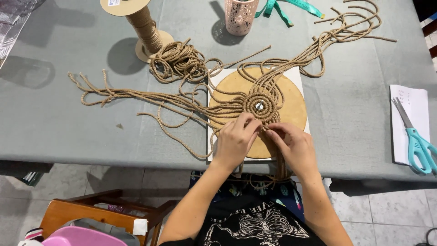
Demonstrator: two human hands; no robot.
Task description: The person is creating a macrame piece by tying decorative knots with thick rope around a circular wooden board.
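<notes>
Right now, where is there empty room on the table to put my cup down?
Bare grey table lies at the near-left edge, below the spread-out cords, and between the round board and the paper under the scissors. It is crowded in the middle: both hands work the woven circle, with the rope spool and pink cup behind.

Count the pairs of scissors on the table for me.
1. The scissors, with turquoise handles, lie on a white sheet of paper at the table's right edge. None other shows.
</notes>
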